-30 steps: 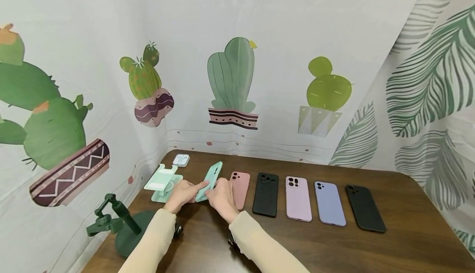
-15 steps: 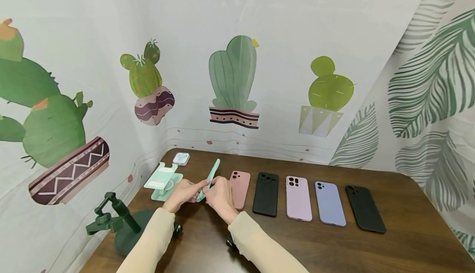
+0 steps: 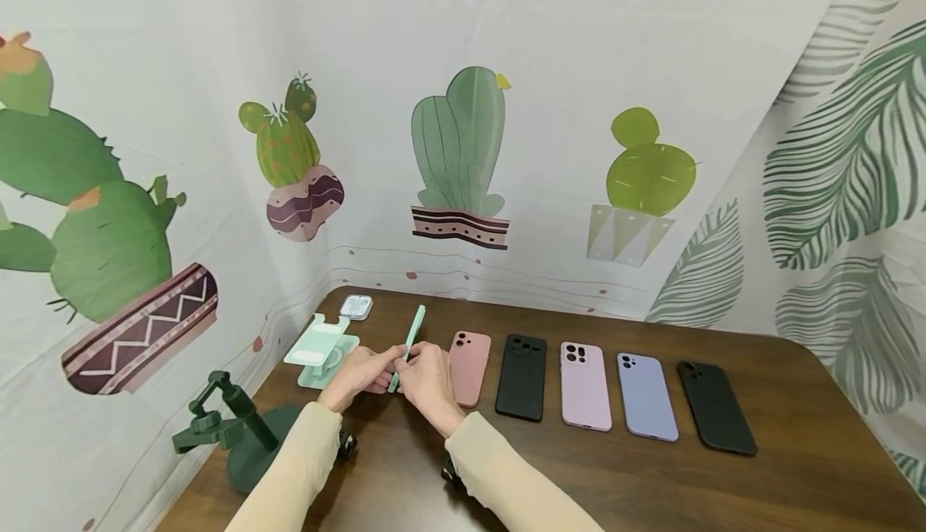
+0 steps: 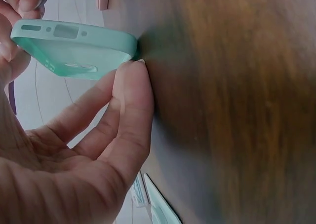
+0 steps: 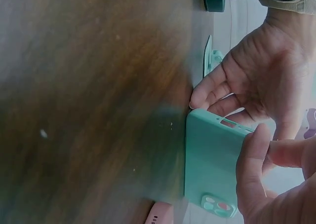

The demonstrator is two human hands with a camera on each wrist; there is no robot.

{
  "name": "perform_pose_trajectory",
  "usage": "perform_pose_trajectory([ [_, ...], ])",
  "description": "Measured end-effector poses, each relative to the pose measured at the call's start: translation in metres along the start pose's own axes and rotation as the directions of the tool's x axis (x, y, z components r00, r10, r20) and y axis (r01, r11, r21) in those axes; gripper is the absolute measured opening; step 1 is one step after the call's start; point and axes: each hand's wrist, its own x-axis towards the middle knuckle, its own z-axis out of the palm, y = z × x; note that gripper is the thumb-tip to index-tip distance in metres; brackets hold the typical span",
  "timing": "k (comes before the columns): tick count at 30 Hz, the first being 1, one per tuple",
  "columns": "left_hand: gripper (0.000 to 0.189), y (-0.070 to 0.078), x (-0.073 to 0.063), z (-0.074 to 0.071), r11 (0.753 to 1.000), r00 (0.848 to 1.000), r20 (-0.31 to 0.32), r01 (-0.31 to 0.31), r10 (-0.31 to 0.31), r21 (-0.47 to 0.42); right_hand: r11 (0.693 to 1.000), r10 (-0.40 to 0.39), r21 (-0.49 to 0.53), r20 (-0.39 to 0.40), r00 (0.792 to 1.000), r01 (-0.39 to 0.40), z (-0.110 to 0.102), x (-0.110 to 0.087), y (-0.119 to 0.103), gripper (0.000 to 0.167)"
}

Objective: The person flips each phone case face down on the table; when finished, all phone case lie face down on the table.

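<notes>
A mint-green phone case [image 3: 412, 331] stands on its long edge at the table's left side, its thin side turned to the head view. Its hollow inside and the port cutouts in its short end show in the left wrist view, with no phone inside. My left hand [image 3: 360, 374] holds the case near its lower end, fingertips by the bottom corner at the tabletop. My right hand [image 3: 427, 379] pinches the upper edge between thumb and forefinger. The outer back with its camera cutout [image 5: 217, 204] faces the right wrist camera. Just right of my right hand lies a pink phone case [image 3: 470, 367].
Black [image 3: 521, 377], pink-lilac [image 3: 584, 387], blue-lilac [image 3: 647, 397] and another black phone case [image 3: 716, 407] lie in a row rightward. Left are a mint phone stand [image 3: 318, 347], a small white square box [image 3: 357, 307] and a dark green stand [image 3: 253, 444]. A cactus-print cloth hangs behind.
Both hands have turned the mint phone case from a tilt that showed its broad face to nearly edge-on. They keep hold of it at about the same spot.
</notes>
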Motion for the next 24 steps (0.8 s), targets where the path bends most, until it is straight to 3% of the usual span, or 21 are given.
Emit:
perform_pose_trajectory([
  [3, 0.06, 0.0, -0.001, -0.001, 1.0, 1.0, 0.009, -0.001, 0.001, 0.001, 1.0, -0.026, -0.009, -0.011, 1.0, 0.026, -0.009, -0.01, -0.02, 0.015],
  [6, 0.057, -0.002, -0.002, -0.003, 1.0, 1.0, 0.024, 0.002, -0.001, -0.027, 1.0, 0.005, -0.012, 0.005, 1.0, -0.005, -0.021, -0.02, -0.045, 0.018],
  [14, 0.054, -0.006, 0.002, -0.007, 0.988, 0.996, 0.076, -0.028, 0.04, -0.151, 0.996, 0.049, 0.076, 0.098, 0.994, -0.056, -0.021, -0.022, -0.044, 0.019],
  [16, 0.053, -0.006, 0.003, -0.008, 0.985, 0.997, 0.053, -0.052, 0.061, -0.162, 0.995, 0.05, 0.084, 0.12, 0.992, -0.061, -0.021, -0.022, -0.039, 0.016],
  [20, 0.043, -0.005, 0.003, -0.01, 0.979, 0.992, -0.05, -0.118, 0.111, -0.168, 0.997, 0.059, 0.042, 0.151, 0.987, -0.066, -0.022, -0.022, -0.032, 0.017],
  [24, 0.029, -0.003, 0.002, -0.013, 0.977, 0.964, -0.183, -0.207, 0.194, -0.055, 0.998, 0.067, -0.003, 0.18, 0.981, -0.068, -0.022, -0.02, -0.028, 0.016],
])
